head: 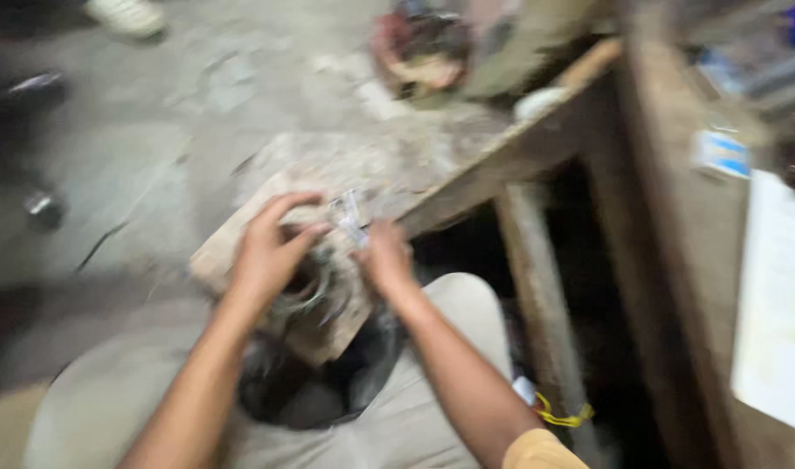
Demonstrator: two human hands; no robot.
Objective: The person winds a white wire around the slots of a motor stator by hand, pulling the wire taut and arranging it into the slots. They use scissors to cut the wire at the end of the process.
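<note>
View: a blurred look down from the head at two bare forearms reaching over the person's lap, near the centre of the frame.

Left hand (271, 252): left of centre, fingers curled and half closed around the rim of a dull grey metal ring-shaped part (306, 291); the blur hides how firm the grip is.

Right hand (384, 260): just right of the left hand, fingers pinched together on a small clear, shiny, crumpled piece (349, 215), perhaps plastic or wire, that sticks up between the two hands.

Ring-shaped part: lies on a worn flat wooden block (241, 239), lower centre, under the left hand's fingers.

Container: a dark round bucket-like vessel (315, 386) sits between the knees, below the block; its inside is dark and I cannot tell what it holds.

Legs: light beige trousers (454, 321) fill the lower part of the frame.

Floor: grey, cracked concrete floor (145, 148) across the upper left.

Desk: a rough brown wooden desk (666, 226) runs down the right side, with a white sheet of paper (775, 304) and a small blue-and-white packet (720, 155) on it.

Upper centre: a reddish round basket-like object (419, 52), its contents too blurred to make out.

Lower right: a yellow cord (562, 417) tied round a wooden post.
</note>
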